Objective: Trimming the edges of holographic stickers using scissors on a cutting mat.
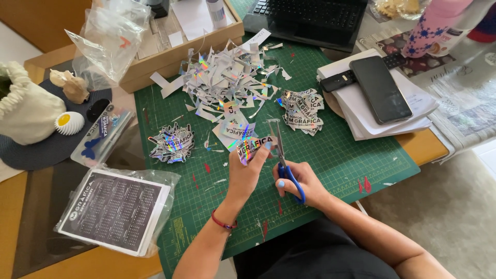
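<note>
My left hand (247, 173) pinches a shiny holographic sticker (253, 146) above the green cutting mat (341, 155). My right hand (299, 183) grips blue-handled scissors (281, 155), whose blades point away from me and touch the sticker's right edge. A heap of holographic paper offcuts (227, 82) lies on the far part of the mat. One pile of cut stickers (172, 143) sits at the left. Another sticker pile (302, 111) lies at the right.
A black phone (380, 89) rests on a stack of white paper (413, 103) at right. A wooden tray (175, 57), plastic bags (111, 36) and a bagged dark card (116, 209) are at left. A black keyboard (310, 15) is behind.
</note>
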